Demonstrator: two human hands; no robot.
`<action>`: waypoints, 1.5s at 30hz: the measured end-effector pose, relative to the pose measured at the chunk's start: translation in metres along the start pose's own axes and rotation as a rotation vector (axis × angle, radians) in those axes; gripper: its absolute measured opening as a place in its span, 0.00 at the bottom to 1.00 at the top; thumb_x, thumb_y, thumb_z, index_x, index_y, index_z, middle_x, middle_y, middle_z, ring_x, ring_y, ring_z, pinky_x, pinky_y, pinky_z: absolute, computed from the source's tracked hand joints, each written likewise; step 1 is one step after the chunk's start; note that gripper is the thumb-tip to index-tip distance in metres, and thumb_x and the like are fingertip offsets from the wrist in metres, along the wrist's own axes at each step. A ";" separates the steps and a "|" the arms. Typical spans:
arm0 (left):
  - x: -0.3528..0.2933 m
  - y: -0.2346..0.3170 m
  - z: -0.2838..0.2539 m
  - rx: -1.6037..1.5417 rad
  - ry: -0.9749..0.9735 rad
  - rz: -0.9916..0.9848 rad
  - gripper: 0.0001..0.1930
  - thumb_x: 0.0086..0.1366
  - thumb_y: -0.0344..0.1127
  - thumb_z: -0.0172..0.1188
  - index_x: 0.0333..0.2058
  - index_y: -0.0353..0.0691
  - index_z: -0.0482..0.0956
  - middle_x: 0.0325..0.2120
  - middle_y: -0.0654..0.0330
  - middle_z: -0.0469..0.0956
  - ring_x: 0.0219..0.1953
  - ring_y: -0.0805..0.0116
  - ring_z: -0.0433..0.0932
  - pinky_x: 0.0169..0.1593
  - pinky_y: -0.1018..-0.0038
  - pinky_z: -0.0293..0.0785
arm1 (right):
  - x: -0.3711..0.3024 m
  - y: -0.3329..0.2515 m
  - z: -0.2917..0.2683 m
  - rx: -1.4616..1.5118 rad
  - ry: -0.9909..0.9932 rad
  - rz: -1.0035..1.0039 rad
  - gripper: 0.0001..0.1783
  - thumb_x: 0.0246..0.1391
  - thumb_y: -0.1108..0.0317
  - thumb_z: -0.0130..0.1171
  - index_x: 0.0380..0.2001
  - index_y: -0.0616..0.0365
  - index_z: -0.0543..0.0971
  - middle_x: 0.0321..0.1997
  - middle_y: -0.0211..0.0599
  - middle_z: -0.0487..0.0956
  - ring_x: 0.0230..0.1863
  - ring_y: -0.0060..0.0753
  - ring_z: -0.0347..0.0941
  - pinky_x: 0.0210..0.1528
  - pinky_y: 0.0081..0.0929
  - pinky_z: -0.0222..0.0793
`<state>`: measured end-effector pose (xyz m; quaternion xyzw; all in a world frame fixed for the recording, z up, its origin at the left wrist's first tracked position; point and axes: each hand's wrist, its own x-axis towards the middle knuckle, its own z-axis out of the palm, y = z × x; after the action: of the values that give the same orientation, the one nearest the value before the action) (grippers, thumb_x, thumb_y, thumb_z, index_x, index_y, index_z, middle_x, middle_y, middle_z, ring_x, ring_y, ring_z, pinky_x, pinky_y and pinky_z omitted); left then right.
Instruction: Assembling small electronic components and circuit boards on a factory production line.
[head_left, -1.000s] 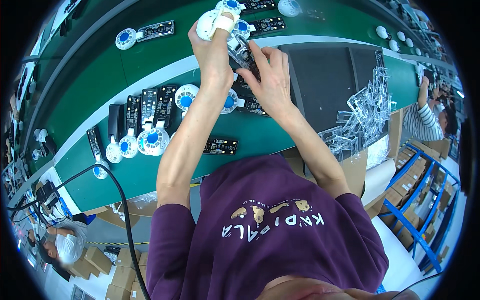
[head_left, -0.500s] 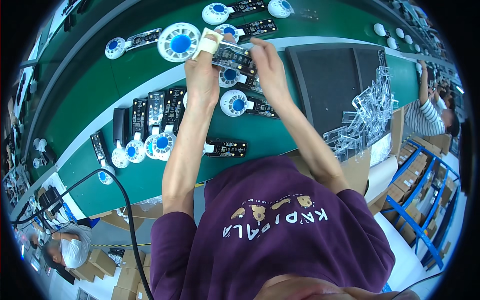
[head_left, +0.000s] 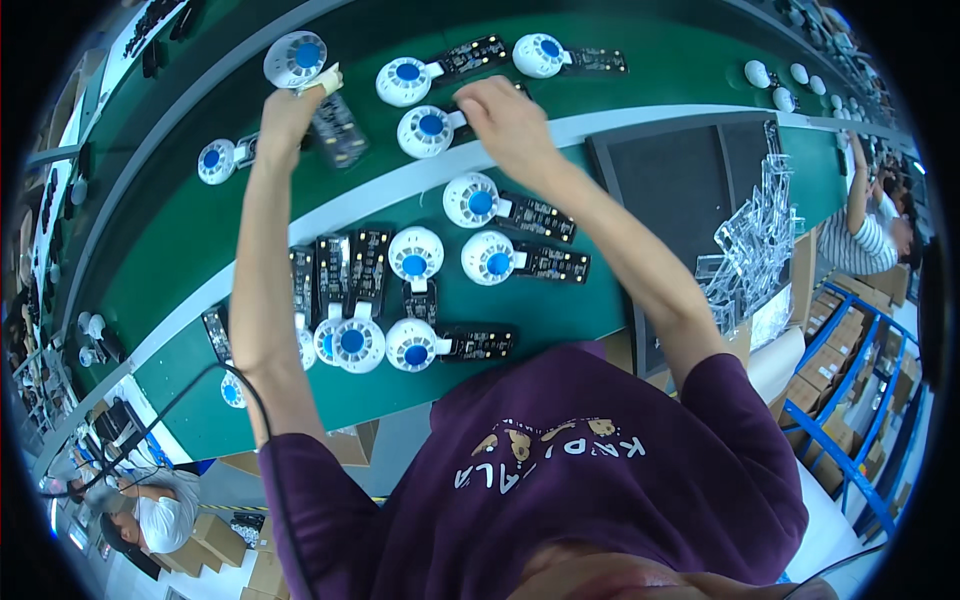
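Observation:
My left hand (head_left: pixel 284 122) is raised at the far left of the green bench, closed on a unit with a round white head (head_left: pixel 296 60), blue centre and dark circuit board (head_left: pixel 338 132). A pale yellow wrap (head_left: pixel 328 80) shows at its fingers. Over the far strip, my right hand (head_left: pixel 508 122) has its fingers bent down on the board of another such unit (head_left: pixel 425 131); its fingertips are partly hidden. Beyond it lie two more units (head_left: pixel 404 82) (head_left: pixel 540 56). Another unit (head_left: pixel 216 160) lies partly behind my left wrist.
Several units (head_left: pixel 411 345) lie on the near strip, below a pale rail (head_left: pixel 390 172). Right of them stands a dark tray (head_left: pixel 660 190) with a heap of clear plastic parts (head_left: pixel 750 235). A black cable (head_left: pixel 250 390) crosses my left arm. Co-workers sit at both sides.
My hands have parted. The left moved left with its unit, whose board now hangs downward; the right shifted onto a unit on the far strip. The view has shifted too.

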<state>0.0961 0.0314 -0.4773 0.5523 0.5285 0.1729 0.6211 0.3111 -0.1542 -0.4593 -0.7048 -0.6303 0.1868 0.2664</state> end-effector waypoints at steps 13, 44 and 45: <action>0.000 -0.013 0.080 0.119 0.137 -0.110 0.32 0.51 0.50 0.60 0.46 0.28 0.67 0.36 0.50 0.73 0.30 0.64 0.77 0.31 0.73 0.76 | -0.045 0.044 -0.030 -0.339 -0.135 -0.104 0.28 0.38 0.69 0.61 0.46 0.60 0.67 0.42 0.42 0.69 0.47 0.45 0.63 0.48 0.37 0.61; -0.085 0.086 0.234 -1.036 -0.383 0.049 0.29 0.54 0.51 0.60 0.43 0.31 0.66 0.36 0.45 0.72 0.37 0.55 0.74 0.48 0.54 0.70 | -0.207 0.240 -0.293 0.286 0.416 1.090 0.18 0.52 0.65 0.52 0.44 0.64 0.70 0.42 0.49 0.76 0.39 0.43 0.76 0.39 0.35 0.74; -0.085 0.086 0.242 -1.051 -0.402 0.050 0.29 0.54 0.51 0.60 0.44 0.31 0.66 0.37 0.45 0.72 0.37 0.54 0.74 0.48 0.54 0.70 | -0.199 0.215 -0.267 0.200 0.364 1.049 0.18 0.52 0.66 0.52 0.45 0.64 0.69 0.43 0.49 0.75 0.41 0.44 0.75 0.41 0.36 0.73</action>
<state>0.3001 -0.1301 -0.4039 0.2030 0.2293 0.3187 0.8970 0.6137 -0.4020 -0.3942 -0.9161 -0.1184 0.2282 0.3078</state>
